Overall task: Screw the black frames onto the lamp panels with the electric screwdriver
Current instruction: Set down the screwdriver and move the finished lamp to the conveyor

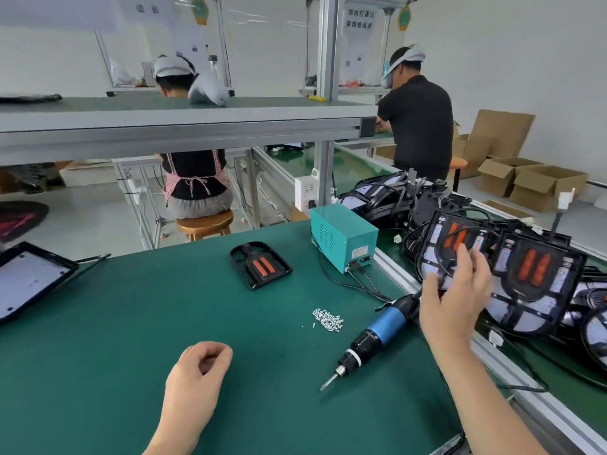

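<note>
A black frame (259, 266) with an orange insert lies alone on the green mat, far centre. Several lamp panels (532, 274) with black frames and orange inserts are heaped at the right on the conveyor. My right hand (456, 290) reaches over the nearest panel (440, 254) with fingers spread, holding nothing. The blue and black electric screwdriver (377, 333) lies on the mat, tip toward me, just left of that hand. A small pile of silver screws (328, 320) sits beside it. My left hand (197, 376) rests near the front with fingers loosely curled, empty.
A teal power box (341, 236) with cables stands at the mat's far right. A white panel in a black frame (29, 280) lies at the left edge. An aluminium rail (512, 362) separates mat and conveyor. Two people work at benches beyond; cardboard boxes (528, 182) stand far right.
</note>
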